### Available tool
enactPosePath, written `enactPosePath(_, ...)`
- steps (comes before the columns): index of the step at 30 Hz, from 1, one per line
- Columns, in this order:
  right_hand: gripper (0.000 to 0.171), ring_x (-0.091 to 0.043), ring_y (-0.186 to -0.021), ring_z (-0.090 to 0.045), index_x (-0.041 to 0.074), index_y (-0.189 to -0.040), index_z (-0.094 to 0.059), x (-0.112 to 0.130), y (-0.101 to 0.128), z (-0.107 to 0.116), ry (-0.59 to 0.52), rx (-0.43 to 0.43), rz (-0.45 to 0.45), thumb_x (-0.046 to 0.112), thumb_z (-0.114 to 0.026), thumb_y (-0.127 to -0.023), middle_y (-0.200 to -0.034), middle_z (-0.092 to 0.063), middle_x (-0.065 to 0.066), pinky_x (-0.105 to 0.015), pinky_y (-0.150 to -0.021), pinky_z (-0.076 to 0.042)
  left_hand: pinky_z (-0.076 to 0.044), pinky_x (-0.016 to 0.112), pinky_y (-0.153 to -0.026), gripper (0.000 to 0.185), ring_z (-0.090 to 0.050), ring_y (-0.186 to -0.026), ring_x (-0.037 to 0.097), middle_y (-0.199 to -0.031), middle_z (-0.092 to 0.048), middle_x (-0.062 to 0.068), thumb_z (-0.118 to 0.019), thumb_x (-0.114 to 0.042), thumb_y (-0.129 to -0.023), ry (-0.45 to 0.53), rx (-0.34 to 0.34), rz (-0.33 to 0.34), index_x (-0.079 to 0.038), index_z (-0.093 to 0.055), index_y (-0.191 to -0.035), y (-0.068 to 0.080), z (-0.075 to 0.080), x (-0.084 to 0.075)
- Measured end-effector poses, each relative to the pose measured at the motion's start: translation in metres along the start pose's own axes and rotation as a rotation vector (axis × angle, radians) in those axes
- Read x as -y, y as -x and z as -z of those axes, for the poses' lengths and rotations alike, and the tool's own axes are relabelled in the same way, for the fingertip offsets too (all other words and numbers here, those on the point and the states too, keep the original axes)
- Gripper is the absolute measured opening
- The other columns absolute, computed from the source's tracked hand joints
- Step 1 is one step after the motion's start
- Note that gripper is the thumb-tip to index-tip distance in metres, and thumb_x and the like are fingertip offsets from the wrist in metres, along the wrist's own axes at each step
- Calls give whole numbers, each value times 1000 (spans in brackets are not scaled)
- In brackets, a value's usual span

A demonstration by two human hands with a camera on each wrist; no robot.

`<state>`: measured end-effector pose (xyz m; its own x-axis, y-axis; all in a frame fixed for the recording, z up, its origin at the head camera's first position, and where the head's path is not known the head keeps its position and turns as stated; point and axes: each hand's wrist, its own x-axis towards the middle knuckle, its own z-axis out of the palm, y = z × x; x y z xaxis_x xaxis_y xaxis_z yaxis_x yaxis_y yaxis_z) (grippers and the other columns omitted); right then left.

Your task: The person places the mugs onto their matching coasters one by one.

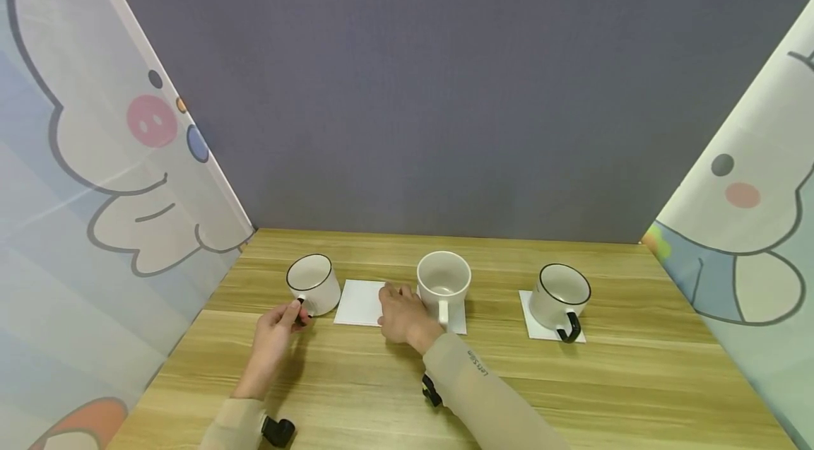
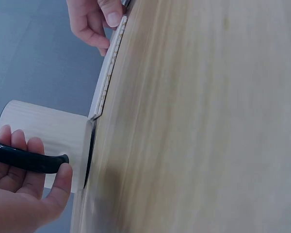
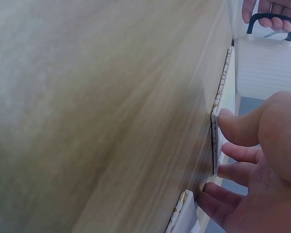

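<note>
On the left side of the table (image 1: 572, 393), the left hand (image 1: 273, 337) had its fingers curled round the black handle (image 2: 29, 160) of the left mug (image 1: 313, 283), thumb underneath, so a proper grip on it. That mug sat straight on the wood, just beside the left edge of a bare white coaster (image 1: 359, 302), touching it or nearly so from what the left wrist view showed.

The right hand (image 1: 400, 316) wasn't gripping anything: fingers fairly straight, tips pressed against the near right edge of that same coaster, like it was pinning or nudging it. Right next to it stood the middle mug (image 1: 444, 280), white handle facing the person, on its own coaster (image 1: 459, 326). Further right, well apart, the right mug (image 1: 559, 297) with a black handle sat on a third coaster (image 1: 529, 323).

My read: two mugs were sorted already and this was the last one, caught at the grab stage, mug not yet lifted. Next bit would need a small lift and a short shift to the right, setting it down square on the coaster while the other hand kept the coaster from sliding. Mug looked empty, so no spill worry, just don't clip the coaster's edge.
</note>
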<state>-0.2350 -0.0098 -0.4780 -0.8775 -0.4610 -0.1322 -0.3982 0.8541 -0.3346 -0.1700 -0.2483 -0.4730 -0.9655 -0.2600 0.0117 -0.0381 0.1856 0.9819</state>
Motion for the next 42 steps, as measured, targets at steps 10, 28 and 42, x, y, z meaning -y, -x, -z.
enactPosePath(10, 52, -32, -144, -34, 9, -145, -48, 0, 1, 1, -11, -4, 1, 26, -65, -99, -160, -39, -10, -46, -118, -30, -54, 25, -83, 36, -64, -84, 13, -89, -66, 8, -48, -17, -109, 5, -24, -27, 13, -64, -97, 2, 0, -5)
enactPosePath(28, 52, -32, -143, -35, 9, -144, -50, 0, 0, -1, -18, -18, -9, 26, -67, -98, -159, -41, -9, -46, -118, -30, -54, 22, -80, 35, -63, -82, 11, -86, -68, 10, -51, -14, -108, 25, -37, -43, 15, -66, -95, 4, -13, -12)
enactPosePath(42, 50, -33, -144, -34, 10, -143, -50, 0, 0, -3, 10, -16, -6, 28, -65, -99, -161, -37, -9, -45, -118, -30, -53, 21, -83, 36, -63, -84, 12, -88, -67, 12, -51, -15, -108, 20, -17, -53, 15, -66, -95, 7, -24, -14)
